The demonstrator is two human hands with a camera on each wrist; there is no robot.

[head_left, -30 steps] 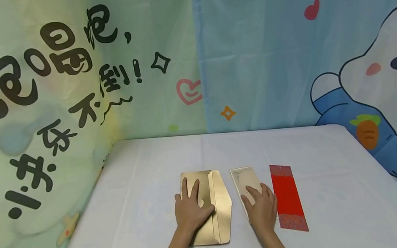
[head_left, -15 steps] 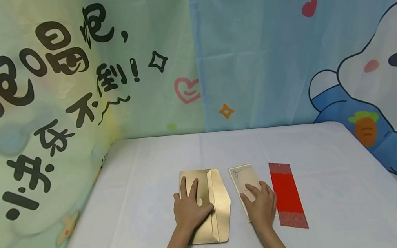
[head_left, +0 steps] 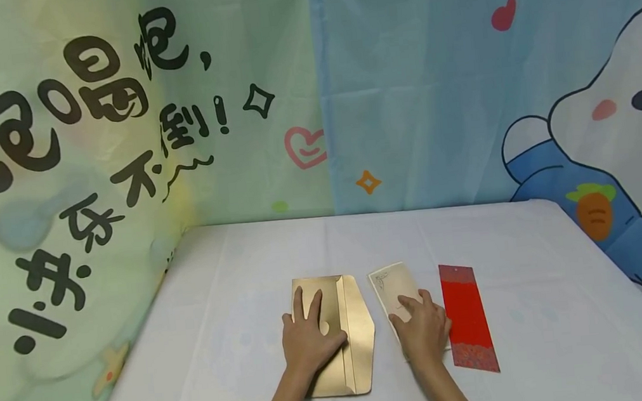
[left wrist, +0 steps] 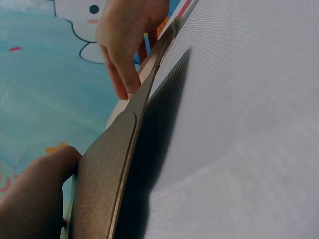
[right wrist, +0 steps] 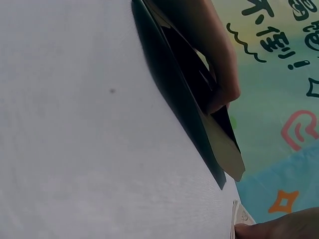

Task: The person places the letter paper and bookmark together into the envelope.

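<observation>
A gold envelope [head_left: 357,324] with its flap out to the right lies before me in the head view. My left hand [head_left: 309,340] rests on it, fingers spread and thumb toward the flap seam. In the left wrist view the envelope [left wrist: 107,174] shows edge-on above its shadow. To its right is a cream card [head_left: 391,281] with a dark corner ornament, slightly slanted. My right hand [head_left: 422,328] grips it across its width, thumb at the left edge, and covers its lower part. The right wrist view shows the thumb [right wrist: 279,226] at the card's edge [right wrist: 241,214].
A red strip [head_left: 467,315] with patterned ends lies just right of the right hand. All lie on a white-covered table [head_left: 236,278]. Printed curtains [head_left: 414,90] with writing and a cartoon bear stand behind and at the left.
The cream card has shifted slightly away from me and tilted a little more, the right hand moving with it. The left hand and envelope stay put.
</observation>
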